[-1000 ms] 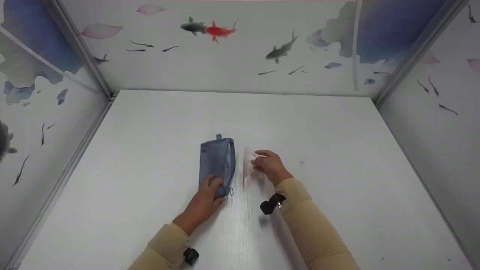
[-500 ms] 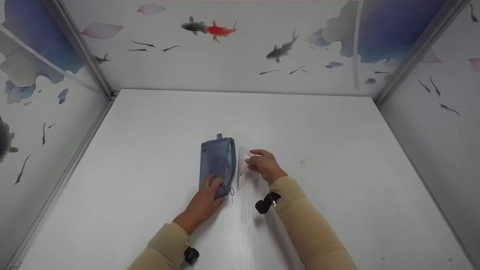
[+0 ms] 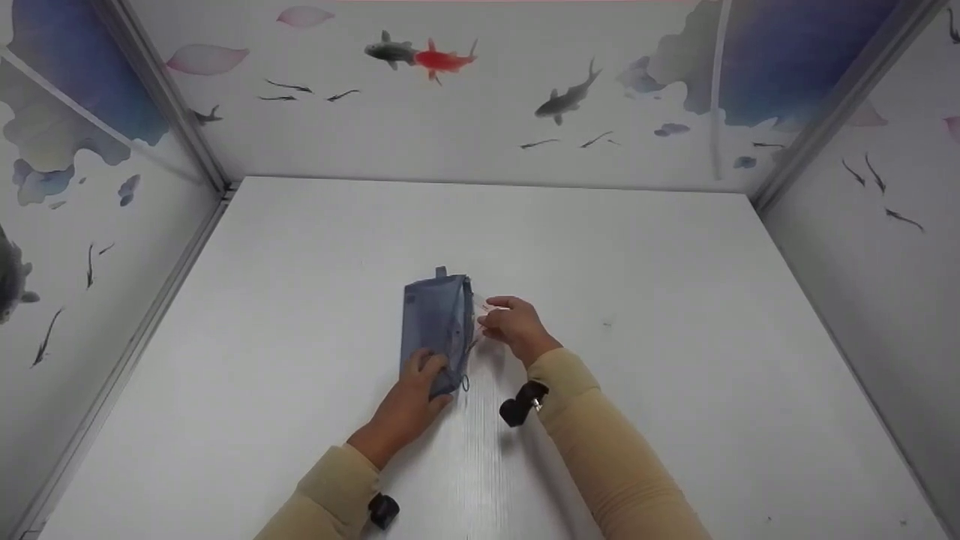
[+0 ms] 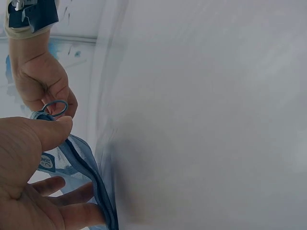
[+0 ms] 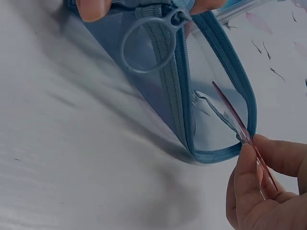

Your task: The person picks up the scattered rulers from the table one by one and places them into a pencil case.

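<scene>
A blue mesh zip pouch [image 3: 431, 319] lies on the white table, its zipped side parted toward the right. My left hand [image 3: 409, 401] grips the pouch's near end, thumb on top beside the zip-pull ring [image 5: 125, 53]. My right hand [image 3: 517, 328] pinches a thin, clear pinkish set square [image 5: 261, 165] between thumb and fingers. The right wrist view has the front part of the set square inside the pouch's mouth, crossing the zip edge [image 5: 249, 110]. Fingers cover its rear part. Through the mouth a thin blue strip [image 5: 216, 109] shows.
White table [image 3: 637, 255] surrounds the pouch. Panels printed with fish [image 3: 446, 60] and clouds stand at the back and both sides. Black camera mounts [image 3: 517, 409] sit on both wrists.
My right hand has moved left, carrying the set square from beside the pouch into its opening. The left hand keeps its hold, and the pouch stays in place.
</scene>
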Motion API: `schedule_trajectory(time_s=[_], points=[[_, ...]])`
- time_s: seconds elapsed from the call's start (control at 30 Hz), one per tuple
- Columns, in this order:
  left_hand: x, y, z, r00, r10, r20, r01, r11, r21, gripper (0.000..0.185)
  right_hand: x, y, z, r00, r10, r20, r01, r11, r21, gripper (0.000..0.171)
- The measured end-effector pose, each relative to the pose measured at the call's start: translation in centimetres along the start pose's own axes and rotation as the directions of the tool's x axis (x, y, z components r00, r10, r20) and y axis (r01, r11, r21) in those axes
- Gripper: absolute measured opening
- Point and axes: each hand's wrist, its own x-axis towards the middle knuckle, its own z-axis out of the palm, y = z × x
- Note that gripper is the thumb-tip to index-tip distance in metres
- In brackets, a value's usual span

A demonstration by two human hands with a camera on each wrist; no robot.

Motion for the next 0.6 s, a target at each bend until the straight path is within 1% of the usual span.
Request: schedule_trajectory(time_s=[0.13,0.37,0.5,0.6], points=[[0.0,-0.2,0.1,1.0,0.018,-0.006,-0.018,1.0,-0.005,0.047,-0.2,-0.1,0.6,1.0,-0.013,-0.005,0.013,0.999,-0.04,0.046],[0.0,-0.3,0.0,1.0,0.028,-0.007,-0.028,1.0,-0.014,0.046,-0.2,-0.2,1.7,0.999,-0.018,-0.032,0.015,0.996,-0.092,0.043],[0.0,-0.3,-0.1,1.0,0.026,-0.001,-0.026,1.0,-0.016,0.047,-0.3,-0.3,2.1,0.999,-0.025,-0.028,0.021,0.989,-0.143,0.043],[0.0,-0.3,-0.1,1.0,0.017,0.003,-0.017,1.0,-0.019,0.047,-0.5,-0.4,2.3,0.999,-0.034,-0.019,0.031,0.987,-0.159,0.045]])
